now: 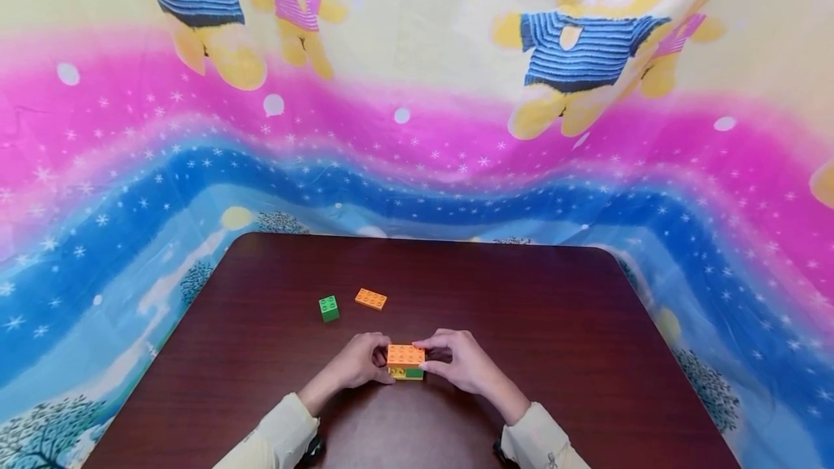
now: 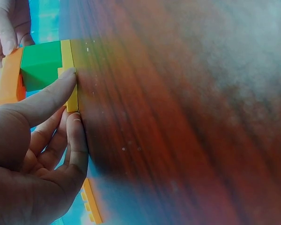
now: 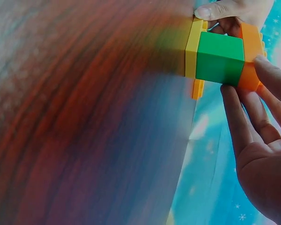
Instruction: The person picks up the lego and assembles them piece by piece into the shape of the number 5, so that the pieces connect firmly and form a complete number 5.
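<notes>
A small stack of toy building bricks stands on the table between both hands. At its bottom lies a yellow plate (image 3: 192,49); a green block (image 3: 219,57) sits over its right part, and an orange brick (image 1: 405,355) with studs tops it. My left hand (image 1: 360,364) pinches the left end of the yellow plate between thumb and fingers, as the left wrist view shows. On the other side, my right hand (image 1: 461,362) grips the right end of the orange brick. Left of the green block, a gap shows between the yellow plate and the orange brick.
Farther back on the brown table (image 1: 495,295) are a loose green brick (image 1: 329,308) and, right of it, a flat orange plate (image 1: 371,300). A printed cloth with bears (image 1: 417,136) hangs behind the table and around its sides.
</notes>
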Tool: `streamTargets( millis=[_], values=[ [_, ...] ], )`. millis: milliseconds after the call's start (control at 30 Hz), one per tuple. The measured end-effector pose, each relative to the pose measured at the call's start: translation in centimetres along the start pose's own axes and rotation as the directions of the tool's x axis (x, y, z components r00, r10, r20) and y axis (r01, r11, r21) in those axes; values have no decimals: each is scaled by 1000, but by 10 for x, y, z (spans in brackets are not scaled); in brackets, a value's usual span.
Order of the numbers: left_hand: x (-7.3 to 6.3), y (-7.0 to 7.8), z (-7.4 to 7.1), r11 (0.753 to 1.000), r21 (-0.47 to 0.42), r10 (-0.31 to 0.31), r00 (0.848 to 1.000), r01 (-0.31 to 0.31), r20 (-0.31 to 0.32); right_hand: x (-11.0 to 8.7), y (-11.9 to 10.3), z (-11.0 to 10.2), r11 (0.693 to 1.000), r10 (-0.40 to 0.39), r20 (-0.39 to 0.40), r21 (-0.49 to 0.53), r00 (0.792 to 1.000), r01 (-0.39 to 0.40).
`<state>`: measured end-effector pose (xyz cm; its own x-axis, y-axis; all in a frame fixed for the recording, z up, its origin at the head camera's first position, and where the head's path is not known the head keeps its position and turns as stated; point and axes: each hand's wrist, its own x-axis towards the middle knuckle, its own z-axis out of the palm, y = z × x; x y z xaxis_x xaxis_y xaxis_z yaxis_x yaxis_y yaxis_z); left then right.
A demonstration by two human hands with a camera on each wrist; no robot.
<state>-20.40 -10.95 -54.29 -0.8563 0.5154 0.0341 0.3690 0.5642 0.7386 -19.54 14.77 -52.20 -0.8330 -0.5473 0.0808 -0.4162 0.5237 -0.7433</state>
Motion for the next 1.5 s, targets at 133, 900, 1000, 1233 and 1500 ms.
streamTargets(
  millis=[133,900,1000,1233,1500],
  values=[
    [0,0,0,1000,4,-5,1000,5,-1,0,0,-1,1000,5,6,7,1000,-6],
    [-3,2,-1,1000,-16,-11,1000,11,14,1,2,-1,999,27,25,26,999,-28],
    [-3,3,-2,1000,-18,-14,1000,15,20,1,1,-2,999,32,28,24,999,-32],
    [-2,4,-4,999,-21,-22,999,23,43,2,1,-3,999,44,37,22,998,-45],
    [-1,1,-9,999,-46,-18,997,22,70,2,1,-1,999,32,25,36,999,-33]
  ],
)
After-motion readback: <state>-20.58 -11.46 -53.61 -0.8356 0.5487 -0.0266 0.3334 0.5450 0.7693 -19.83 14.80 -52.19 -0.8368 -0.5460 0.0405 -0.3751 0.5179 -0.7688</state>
